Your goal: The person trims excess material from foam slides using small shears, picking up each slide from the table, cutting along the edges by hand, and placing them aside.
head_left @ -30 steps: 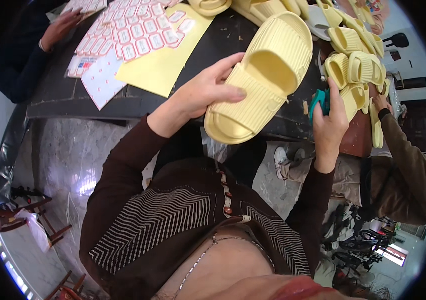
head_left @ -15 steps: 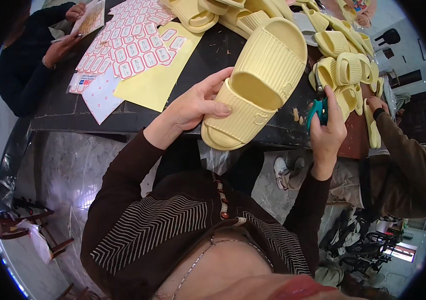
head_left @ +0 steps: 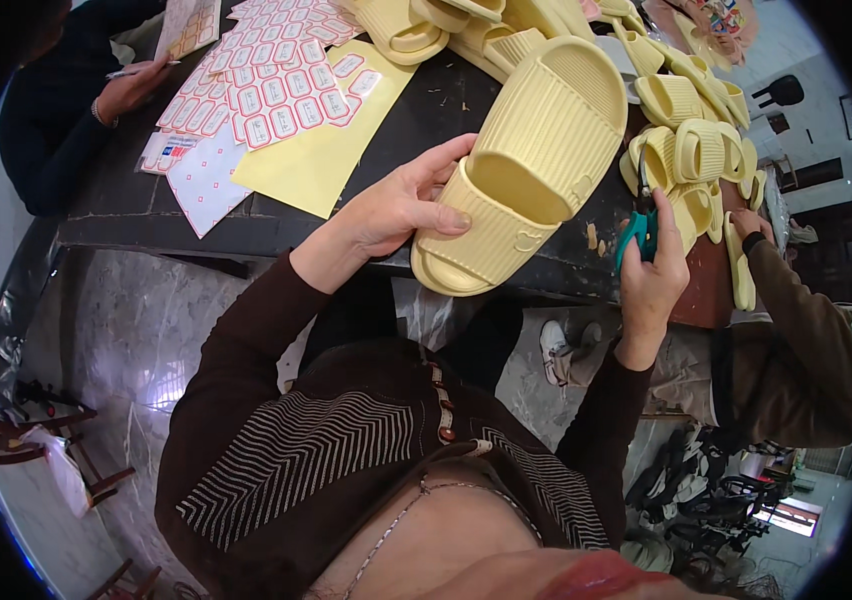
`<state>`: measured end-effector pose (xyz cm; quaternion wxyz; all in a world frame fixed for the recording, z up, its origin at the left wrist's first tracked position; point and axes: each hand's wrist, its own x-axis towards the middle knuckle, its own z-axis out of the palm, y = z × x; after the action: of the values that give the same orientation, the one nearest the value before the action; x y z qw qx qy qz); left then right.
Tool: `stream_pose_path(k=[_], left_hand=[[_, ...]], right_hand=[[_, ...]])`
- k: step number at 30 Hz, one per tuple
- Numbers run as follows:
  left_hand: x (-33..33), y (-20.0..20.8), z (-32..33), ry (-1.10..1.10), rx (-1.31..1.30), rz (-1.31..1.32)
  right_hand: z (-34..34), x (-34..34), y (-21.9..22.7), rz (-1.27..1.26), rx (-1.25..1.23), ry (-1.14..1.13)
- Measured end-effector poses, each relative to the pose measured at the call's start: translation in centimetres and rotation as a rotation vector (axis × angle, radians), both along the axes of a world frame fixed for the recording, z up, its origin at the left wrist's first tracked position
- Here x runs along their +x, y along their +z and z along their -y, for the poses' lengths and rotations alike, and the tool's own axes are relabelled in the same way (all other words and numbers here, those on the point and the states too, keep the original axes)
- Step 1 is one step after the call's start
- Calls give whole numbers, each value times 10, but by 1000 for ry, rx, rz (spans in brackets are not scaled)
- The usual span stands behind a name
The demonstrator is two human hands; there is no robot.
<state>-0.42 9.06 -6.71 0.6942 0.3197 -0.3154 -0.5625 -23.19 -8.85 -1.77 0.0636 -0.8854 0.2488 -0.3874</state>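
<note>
A pale yellow slide slipper [head_left: 551, 130], ribbed across strap and sole, is gripped by my left hand [head_left: 401, 205]. My thumb presses on its strap and the fingers pass behind it. The slipper slants above the table's front edge, its open toe end toward me. To the right of it, my right hand [head_left: 654, 270] is closed round the teal handles of a small pair of scissors or snips [head_left: 636, 236]. The metal blades point away from me, apart from the slipper and close to other yellow slippers [head_left: 656, 155].
Many yellow slippers [head_left: 701, 150] are piled at the right and back of the dark table [head_left: 146, 232]. Sheets of red-framed labels [head_left: 281, 95] lie left on yellow paper [head_left: 321, 165]. A person writes at far left [head_left: 56, 130]; another's sleeved arm [head_left: 796, 270] reaches in at right.
The slipper and my hands hold nearly the same pose. My right hand has tilted slightly, showing more of the blades. The view has shifted a little.
</note>
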Motion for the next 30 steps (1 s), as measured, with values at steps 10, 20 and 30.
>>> stream_pose_path(k=[10,20,30], left_hand=[[-6,3,-2,-82,-110,100],[-1,0,-5,-143,-85,253],[-1,4,3,-211,-51,347]], right_hand=[[21,-16,58,-16,300,250],[32,-49,117,-335,236,395],[32,-82,123,-384,167,440]])
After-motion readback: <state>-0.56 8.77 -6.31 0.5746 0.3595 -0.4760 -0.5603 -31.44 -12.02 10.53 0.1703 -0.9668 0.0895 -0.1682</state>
